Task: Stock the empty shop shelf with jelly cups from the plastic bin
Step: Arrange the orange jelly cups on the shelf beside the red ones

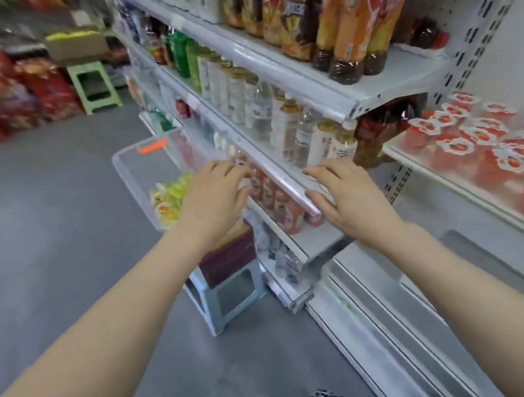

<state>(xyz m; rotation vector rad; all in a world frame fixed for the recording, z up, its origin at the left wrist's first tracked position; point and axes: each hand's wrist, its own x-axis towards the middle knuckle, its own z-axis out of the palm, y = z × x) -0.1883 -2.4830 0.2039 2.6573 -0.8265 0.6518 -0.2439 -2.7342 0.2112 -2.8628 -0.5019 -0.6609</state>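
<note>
A clear plastic bin [136, 168] stands on a box and a stool left of the shelving; a few green and yellow jelly cups [172, 195] lie in its near end. My left hand [217, 200] hovers over the bin's near right corner, fingers spread and relaxed, holding nothing. My right hand [350, 196] reaches forward in front of a bottle shelf, fingers straight and empty. On the white shelf [422, 160] at the right, several red jelly cups [480, 143] stand in rows.
Shelves of drink bottles [275, 110] run along the right, with dark bottles [350, 20] on the upper level. A pale blue stool [230, 299] carries a maroon box [228, 259] under the bin. A green stool [94, 85] and red packages [6, 88] stand far left. Grey floor spreads left.
</note>
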